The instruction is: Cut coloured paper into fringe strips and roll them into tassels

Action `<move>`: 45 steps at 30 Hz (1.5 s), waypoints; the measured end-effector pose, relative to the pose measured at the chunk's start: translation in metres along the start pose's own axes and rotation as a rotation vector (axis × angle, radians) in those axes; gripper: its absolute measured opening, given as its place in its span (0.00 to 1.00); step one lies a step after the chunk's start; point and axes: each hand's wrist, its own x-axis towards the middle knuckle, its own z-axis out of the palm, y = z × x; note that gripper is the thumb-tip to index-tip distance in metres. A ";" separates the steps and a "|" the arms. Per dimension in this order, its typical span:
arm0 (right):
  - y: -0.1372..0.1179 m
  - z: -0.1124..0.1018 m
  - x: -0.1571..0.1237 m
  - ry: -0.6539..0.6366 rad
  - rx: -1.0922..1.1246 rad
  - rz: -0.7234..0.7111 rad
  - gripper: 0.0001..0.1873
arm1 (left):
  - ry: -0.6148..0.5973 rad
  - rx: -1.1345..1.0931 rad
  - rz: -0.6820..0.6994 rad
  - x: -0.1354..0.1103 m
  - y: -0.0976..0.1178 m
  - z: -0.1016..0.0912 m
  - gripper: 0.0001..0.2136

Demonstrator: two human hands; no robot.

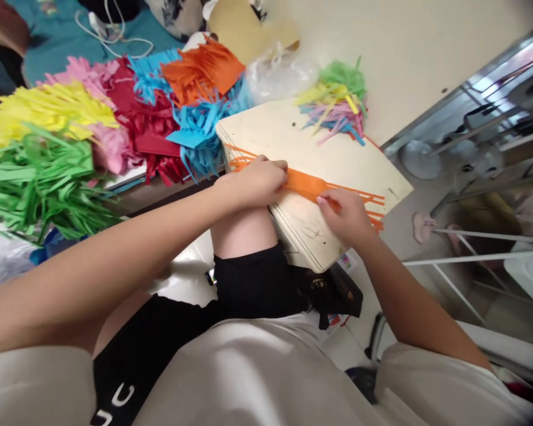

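Note:
A sheet of orange fringed paper (306,184) lies stretched over a cream-coloured board (266,127), its cut strips fanning out at both ends. My left hand (263,177) is closed on the sheet's left part, fingers curled over it. At the right part, my right hand (344,216) pinches the paper's near edge between thumb and fingers. Both hands rest low, close to the board's surface. The strips under my left hand are partly hidden. On the far side of the board sits a small bunch of mixed-colour paper strips (337,97).
Heaps of fringed paper lie to the left: green (39,177), yellow (48,112), dark red (153,127), blue (199,133) and orange (202,68). A clear plastic bag (279,74) is behind the board. A white cable (111,35) lies on teal cloth. Metal-framed furniture (471,248) stands right.

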 end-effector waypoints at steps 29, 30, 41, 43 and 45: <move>0.001 -0.015 0.063 -0.237 -0.298 0.270 0.27 | -0.221 0.003 -0.360 0.037 -0.012 -0.009 0.15; 0.000 -0.017 0.065 -0.245 -0.303 0.274 0.27 | -0.226 0.001 -0.371 0.038 -0.013 -0.009 0.15; -0.004 -0.019 0.064 -0.281 -0.385 0.283 0.23 | -0.259 0.025 -0.438 0.046 -0.013 -0.011 0.20; -0.004 -0.018 0.065 -0.284 -0.398 0.283 0.23 | -0.269 0.034 -0.449 0.047 -0.012 -0.012 0.20; -0.004 -0.018 0.065 -0.290 -0.406 0.281 0.23 | -0.278 0.041 -0.462 0.048 -0.011 -0.014 0.20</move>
